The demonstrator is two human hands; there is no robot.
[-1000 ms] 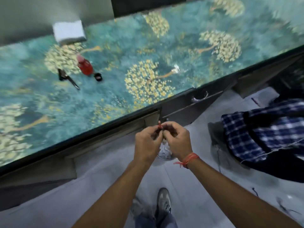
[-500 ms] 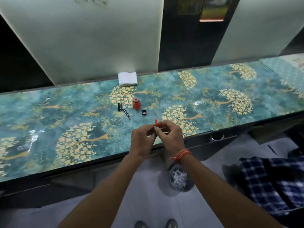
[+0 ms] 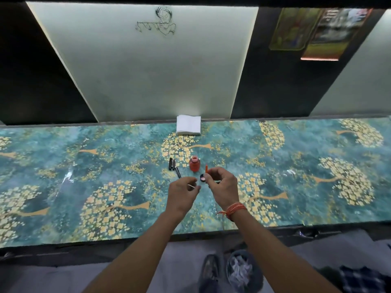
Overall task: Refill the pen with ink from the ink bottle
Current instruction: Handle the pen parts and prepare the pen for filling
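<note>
Head view: both hands hover over the patterned counter (image 3: 306, 144), just in front of the ink bottle (image 3: 194, 163).
Right hand (image 3: 220, 183): pinches a slim orange tube (image 3: 206, 168), upright, probably the pen's ink part.
Left hand (image 3: 182, 192): fingers curled; a pale sliver shows at the tips, but whether it is held I cannot tell.
Pen parts (image 3: 174, 167): dark, slender, lying left of the bottle.
Bottle: small, red, open-mouthed; its round dark cap (image 3: 202, 177) lies near the right fingers.
Advice: keep the tube vertical, lower it straight into the narrow mouth, steady the light bottle.
Napkins (image 3: 188, 127): white stack at the wall.
</note>
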